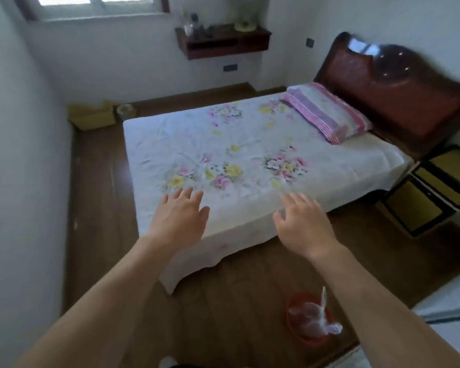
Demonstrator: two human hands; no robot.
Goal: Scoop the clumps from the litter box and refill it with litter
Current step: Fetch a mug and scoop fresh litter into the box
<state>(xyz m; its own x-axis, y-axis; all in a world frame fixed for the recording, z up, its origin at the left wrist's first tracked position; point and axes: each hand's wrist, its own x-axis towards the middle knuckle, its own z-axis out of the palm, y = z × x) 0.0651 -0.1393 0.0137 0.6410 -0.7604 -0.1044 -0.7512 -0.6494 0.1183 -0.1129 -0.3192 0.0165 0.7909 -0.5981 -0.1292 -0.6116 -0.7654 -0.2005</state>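
My left hand (179, 215) and my right hand (304, 221) are both stretched out in front of me, palms down, fingers spread, holding nothing. They hover over the near corner of a bed (250, 155) with a white flowered sheet. No litter box or scoop can be seen. A small cardboard box (91, 116) and a small pale bin (125, 111) sit on the floor by the far left wall. On the floor near my right forearm stands a red basket (294, 309) lined with a clear plastic bag (314, 317).
A striped pillow (327, 112) lies by the dark red headboard (398, 86). A dark nightstand with yellow panels (425, 192) stands right of the bed. A wall shelf (223, 43) with small items hangs under the window. Brown wood floor (98, 181) runs along the left wall.
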